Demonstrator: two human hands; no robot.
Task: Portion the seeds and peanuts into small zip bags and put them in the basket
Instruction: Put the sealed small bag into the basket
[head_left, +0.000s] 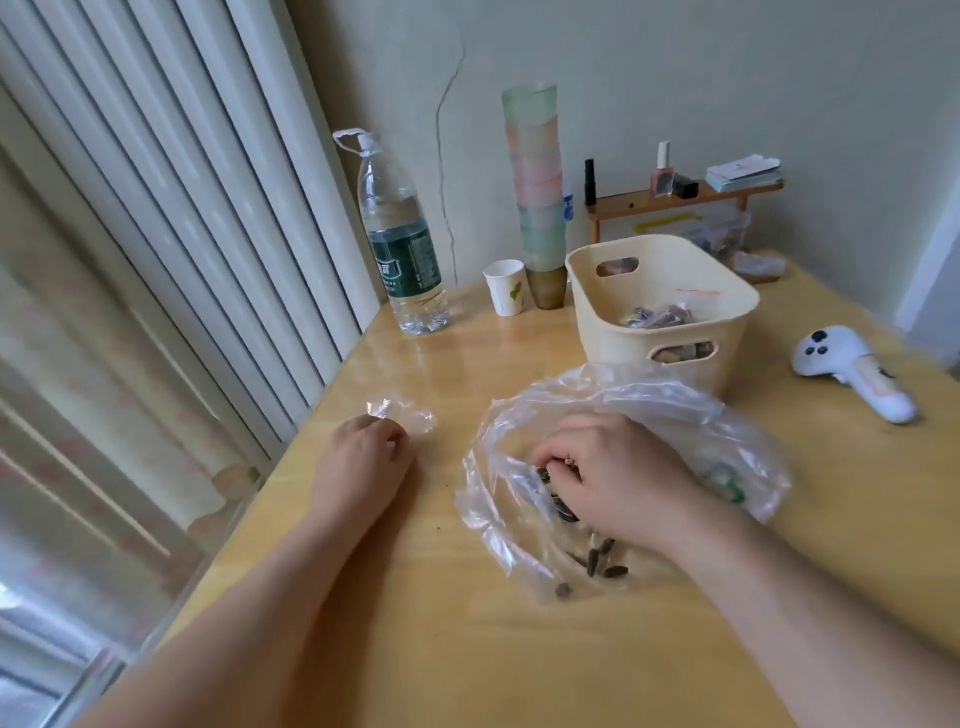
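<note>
Seeds (558, 501) — dark, striped and loose — lie in the large crinkled clear plastic bag (623, 410) spread on the yellow wooden table (415, 649), and the right hand (618, 478) curls over them, pinching up a small clump. Light and slippery, they will likely spill unless scooped in cupped fingers. The left hand (371, 457), well apart, pinches the small clear zip bag (402, 413); the film is thin and limp, best held at its mouth. Filled bags already sit in the cream plastic basket (660, 280) just beyond.
</note>
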